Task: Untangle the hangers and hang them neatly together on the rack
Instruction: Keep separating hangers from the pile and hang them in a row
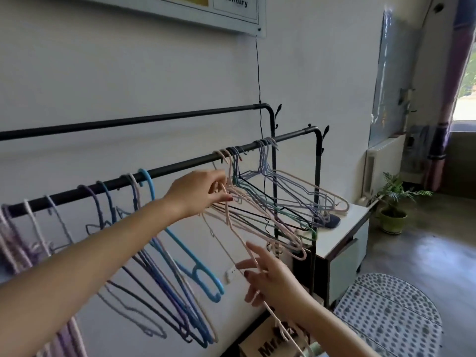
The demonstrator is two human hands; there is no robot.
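A black rack has a near rail [180, 164] and a higher far rail [128, 122]. Several hangers hang spread out on the left of the near rail, among them a bright blue hanger [177, 243]. Further right hang a pink, green and purple bunch [268, 215] and a lilac group [304, 194]. My left hand [198, 191] pinches the neck of a pale pink hanger [238, 235] just under the rail. My right hand [270, 276] holds that hanger's lower arm between its fingers, low at the centre right.
A white cabinet [342, 235] stands behind the rack's right end with a dark object on it. A potted plant [392, 202] sits on the floor by the window. A dotted oval mat [391, 315] lies at the lower right. A cardboard box [270, 343] sits below.
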